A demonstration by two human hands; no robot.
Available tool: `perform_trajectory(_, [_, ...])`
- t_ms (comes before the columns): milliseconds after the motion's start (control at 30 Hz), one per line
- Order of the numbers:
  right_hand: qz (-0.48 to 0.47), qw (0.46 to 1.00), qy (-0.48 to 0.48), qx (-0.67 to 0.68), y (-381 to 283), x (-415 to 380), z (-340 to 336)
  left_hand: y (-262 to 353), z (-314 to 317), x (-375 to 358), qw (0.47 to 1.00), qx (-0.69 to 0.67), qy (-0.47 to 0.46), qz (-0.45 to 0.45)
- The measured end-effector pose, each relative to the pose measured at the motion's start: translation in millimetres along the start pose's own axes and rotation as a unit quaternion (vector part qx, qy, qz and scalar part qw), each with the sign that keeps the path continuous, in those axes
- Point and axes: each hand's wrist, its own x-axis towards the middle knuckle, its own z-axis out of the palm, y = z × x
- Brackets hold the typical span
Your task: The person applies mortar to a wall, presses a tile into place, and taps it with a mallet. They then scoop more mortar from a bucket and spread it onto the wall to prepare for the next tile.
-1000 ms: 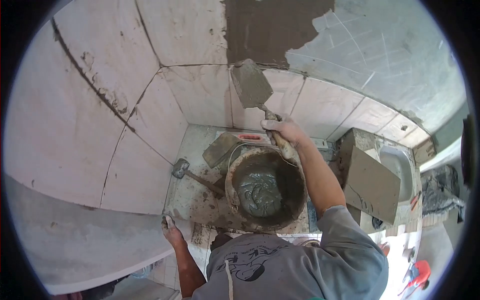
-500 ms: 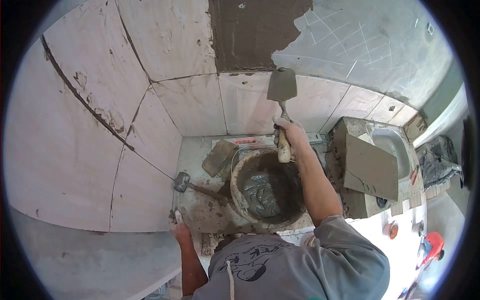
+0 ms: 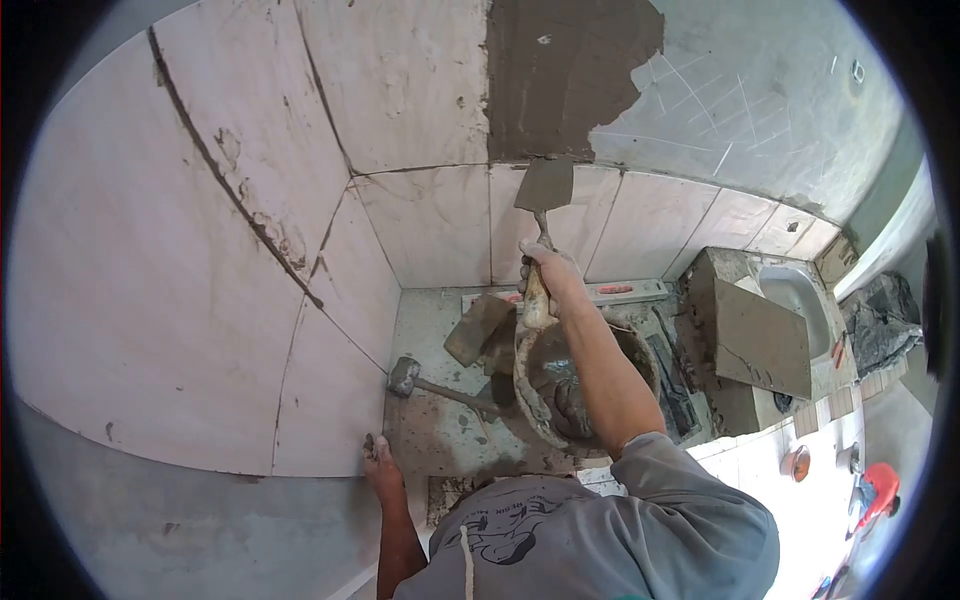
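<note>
My right hand [image 3: 552,275] is wrapped round the wooden handle of a trowel [image 3: 546,184]. Its flat grey blade points up against the lower tile row, just under a dark patch of wet mortar [image 3: 560,80]. Below that hand stands a mortar-caked bucket [image 3: 530,395] with wet mortar inside, partly hidden by my forearm. My left hand [image 3: 381,468] is low at the counter's left corner by the tiled wall, holding nothing I can see. Its fingers look loosely apart, with the tips pointing up. A hammer [image 3: 404,377] lies on the counter just above it.
Behind the bucket lies a spirit level [image 3: 625,291], with a block [image 3: 480,330] at its left. A tile piece [image 3: 762,338] leans near the sink [image 3: 793,295]. Scored bare wall [image 3: 740,100] is at upper right. A person in red [image 3: 878,495] is far off at lower right.
The view has shifted, so the wall and counter sit further right. The trowel has moved left relative to the wall, and my right forearm now crosses over the bucket. My left hand stays near the corner.
</note>
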Motion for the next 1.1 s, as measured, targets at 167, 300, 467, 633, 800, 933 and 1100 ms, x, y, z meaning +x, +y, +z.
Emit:
perform_trajectory(167, [-0.009, 1.000, -0.022, -0.001, 9.6, 0.4, 21.2, -5.7, -10.1, 6.7, 0.999, -0.023, -0.029, 0.014])
perform_trajectory(300, [-0.005, 1.000, -0.018, 0.023, 14.2, 1.2, 33.5, 14.4, -16.2, -0.8, 0.998, 0.041, -0.037, -0.018])
perform_trajectory(467, [0.000, 1.000, -0.023, -0.009, 9.1, -12.9, 38.9, -2.0, -15.1, 1.8, 0.997, 0.044, -0.056, 0.034])
perform_trajectory(633, [-0.057, 0.989, -0.022, -0.135, -4.0, -28.2, 0.6, -17.9, -5.7, 5.4, 0.995, 0.000, -0.085, 0.047])
perform_trajectory(800, [-0.142, 0.957, -0.004, -0.252, -38.5, -111.8, -61.5, 10.0, 0.0, 1.2, 0.987, 0.134, -0.089, -0.018])
perform_trajectory(933, [-0.159, 0.871, 0.059, -0.462, -54.5, -177.7, -131.9, 25.6, 14.0, -2.5, 0.993, 0.073, -0.092, 0.026])
perform_trajectory(1100, [-0.095, 0.749, 0.187, -0.628, -16.5, -227.4, -217.3, 38.5, 35.7, 1.5, 0.984, 0.019, -0.159, 0.075])
